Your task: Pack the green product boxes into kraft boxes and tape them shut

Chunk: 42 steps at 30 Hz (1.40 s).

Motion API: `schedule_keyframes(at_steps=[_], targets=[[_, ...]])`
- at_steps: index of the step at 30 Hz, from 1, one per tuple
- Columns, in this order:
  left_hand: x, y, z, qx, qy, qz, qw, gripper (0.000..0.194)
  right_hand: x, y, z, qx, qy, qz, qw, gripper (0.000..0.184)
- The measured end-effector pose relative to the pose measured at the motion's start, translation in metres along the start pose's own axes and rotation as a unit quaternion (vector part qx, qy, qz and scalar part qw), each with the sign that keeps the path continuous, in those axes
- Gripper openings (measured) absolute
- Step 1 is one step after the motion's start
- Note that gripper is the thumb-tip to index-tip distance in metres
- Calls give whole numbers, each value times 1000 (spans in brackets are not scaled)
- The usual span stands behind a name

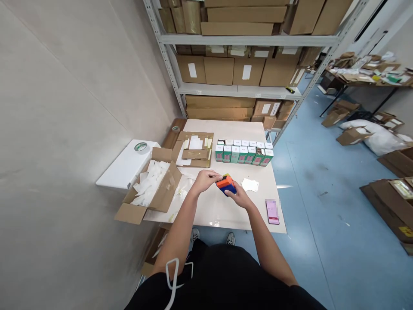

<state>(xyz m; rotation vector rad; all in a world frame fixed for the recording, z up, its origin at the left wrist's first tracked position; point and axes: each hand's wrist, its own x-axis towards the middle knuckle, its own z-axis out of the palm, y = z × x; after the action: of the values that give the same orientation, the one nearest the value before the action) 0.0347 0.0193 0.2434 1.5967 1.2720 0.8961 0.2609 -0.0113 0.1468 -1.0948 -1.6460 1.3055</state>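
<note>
The fingers of the right hand (239,196) wrap the blue-and-orange device (226,184) above the bench (206,211), seemingly to steady it; those of the left hand (204,181) narrow at its end, whether pinching I cannot tell; small boxes (243,154) stand beyond, perhaps for easy reach.

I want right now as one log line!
left hand: touching orange-blue tool; right hand: gripping tool; right of tool: white cards; beyond: green-white boxes; phone: on table

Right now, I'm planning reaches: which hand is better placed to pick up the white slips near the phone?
Probably the right hand: it is nearer the white slips than the left hand is. It grips the orange-and-blue device, though, so the left might first take that.
</note>
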Motion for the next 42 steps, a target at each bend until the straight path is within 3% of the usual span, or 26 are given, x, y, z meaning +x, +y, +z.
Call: schedule_keyframes(at_steps=[5, 10, 14, 21, 25, 27, 30, 33, 35, 39, 42], targets=[[-8, -17, -18, -43, 72, -15, 996, 35, 13, -15, 22, -62, 11, 12, 998, 53], [-14, -23, -50, 3, 151, 10, 988, 27, 25, -23, 52, -36, 4, 16, 999, 48], [-15, -21, -76, 55, 169, 52, 983, 25, 30, -27, 77, -22, 5, 22, 1000, 48], [-10, -23, -102, 113, 212, 150, 959, 27, 52, -52, 104, -47, 39, 13, 998, 47], [-9, -17, -139, 131, 257, 186, 939, 31, 62, -53, 121, -41, 28, 24, 998, 47], [-12, -12, -158, 161, 250, 209, 932, 31, 67, -48, 134, -34, 30, 36, 998, 47], [-24, -9, -176, 221, 231, 249, 914, 31, 80, -42, 157, -24, 71, 42, 996, 49], [-41, -20, -184, 291, 254, 280, 879, 29, 98, -45, 178, -12, 119, 37, 992, 49], [-54, -34, -188, 321, 275, 294, 857, 41, 112, -52, 189, -7, 128, 26, 991, 49], [-77, -58, -203, 274, 345, 309, 843, 86, 137, -66, 206, -17, 142, 7, 990, 49], [-95, -64, -224, 219, 378, 296, 849, 86, 150, -73, 224, -26, 127, -5, 992, 51]])
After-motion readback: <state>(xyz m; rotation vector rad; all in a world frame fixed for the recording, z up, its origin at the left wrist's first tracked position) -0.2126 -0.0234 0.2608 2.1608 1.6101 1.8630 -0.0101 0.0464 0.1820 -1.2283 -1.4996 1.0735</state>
